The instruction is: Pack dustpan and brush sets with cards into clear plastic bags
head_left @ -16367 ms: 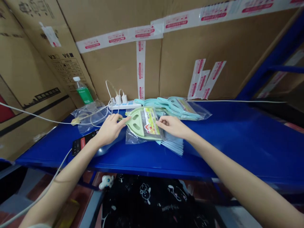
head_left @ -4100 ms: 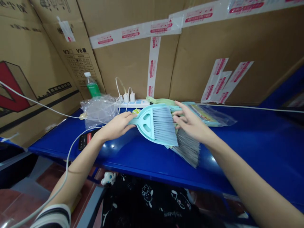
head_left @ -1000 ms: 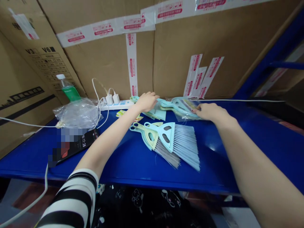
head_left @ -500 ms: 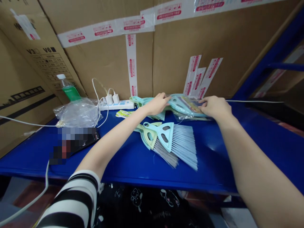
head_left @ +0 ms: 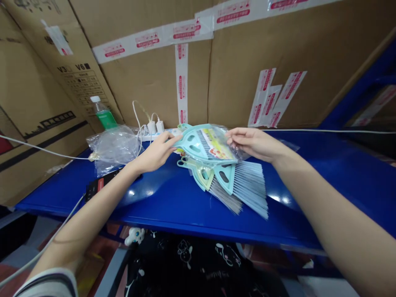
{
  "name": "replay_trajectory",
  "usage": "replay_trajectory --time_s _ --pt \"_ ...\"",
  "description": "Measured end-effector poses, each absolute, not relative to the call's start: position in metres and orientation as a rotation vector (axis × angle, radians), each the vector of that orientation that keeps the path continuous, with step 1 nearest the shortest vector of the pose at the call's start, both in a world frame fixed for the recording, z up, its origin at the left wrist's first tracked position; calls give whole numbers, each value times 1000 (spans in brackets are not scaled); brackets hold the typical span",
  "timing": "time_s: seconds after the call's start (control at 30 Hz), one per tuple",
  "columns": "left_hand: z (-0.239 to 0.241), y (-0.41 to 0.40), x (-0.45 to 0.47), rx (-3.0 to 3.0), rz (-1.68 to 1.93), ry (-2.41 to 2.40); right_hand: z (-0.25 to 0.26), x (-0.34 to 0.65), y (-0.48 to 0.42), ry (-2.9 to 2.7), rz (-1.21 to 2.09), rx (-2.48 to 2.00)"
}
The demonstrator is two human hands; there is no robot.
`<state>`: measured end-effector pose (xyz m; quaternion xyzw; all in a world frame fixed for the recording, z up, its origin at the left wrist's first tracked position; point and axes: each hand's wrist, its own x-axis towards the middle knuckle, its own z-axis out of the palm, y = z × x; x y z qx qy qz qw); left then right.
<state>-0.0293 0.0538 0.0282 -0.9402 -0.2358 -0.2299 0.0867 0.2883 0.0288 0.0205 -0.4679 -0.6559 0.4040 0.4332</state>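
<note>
I hold a bagged brush-and-dustpan set, light blue with a bright label card, just above the blue shelf. My left hand grips its handle end. My right hand pinches the clear plastic bag at the other end. Under the set lie unwrapped hand brushes, one light blue and one green, their bristles pointing to the front right.
A heap of empty clear bags lies at the left, with a green bottle and a power strip with chargers behind it. A dark phone lies near the shelf's left front. Taped cardboard boxes wall the back.
Both hands have drawn the bagged set from the back of the shelf toward me and lifted it over the loose brushes. My view has shifted slightly to the left.
</note>
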Motion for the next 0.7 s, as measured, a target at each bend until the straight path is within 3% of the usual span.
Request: replay_trajectory --time_s 0.27,0.53,0.7 --pt "10 14 -72 -2816 -656 -913 5 241 17 -2055 721 -1353" --pt "1 -20 -104 -2826 -715 -1129 8 222 6 -2107 794 -1340" --pt "-13 -47 -127 -2791 -774 -1227 36 222 21 -2192 383 -1378"
